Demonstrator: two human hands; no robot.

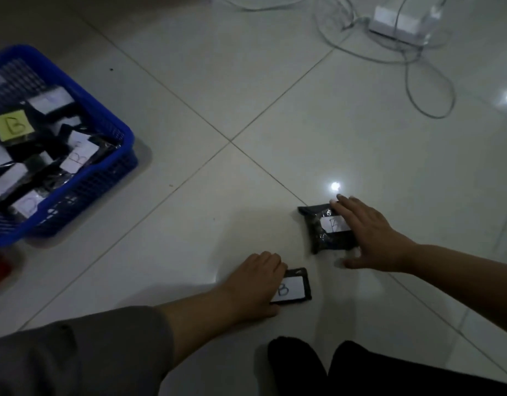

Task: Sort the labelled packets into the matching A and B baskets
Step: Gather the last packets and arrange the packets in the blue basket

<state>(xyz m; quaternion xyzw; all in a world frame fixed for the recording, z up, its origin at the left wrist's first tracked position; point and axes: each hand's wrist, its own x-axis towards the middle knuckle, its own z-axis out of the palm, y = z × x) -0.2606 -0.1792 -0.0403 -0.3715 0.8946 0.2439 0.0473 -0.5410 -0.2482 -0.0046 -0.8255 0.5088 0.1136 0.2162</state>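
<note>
Right hand (366,232) lies spread over one B packet (326,230); left hand (258,281) grips another packet's (293,287) edge, bare floor (203,195) around.

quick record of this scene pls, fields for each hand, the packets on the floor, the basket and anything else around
left hand: on the near packet, white label reads B
right hand: fingers spread over the far packet, label reads B
packets: both black, lying on the tiled floor, apart from each other
basket: blue, far left, holds black packets with B labels and a yellow B note
other: white cables and a white box at the top right
</note>
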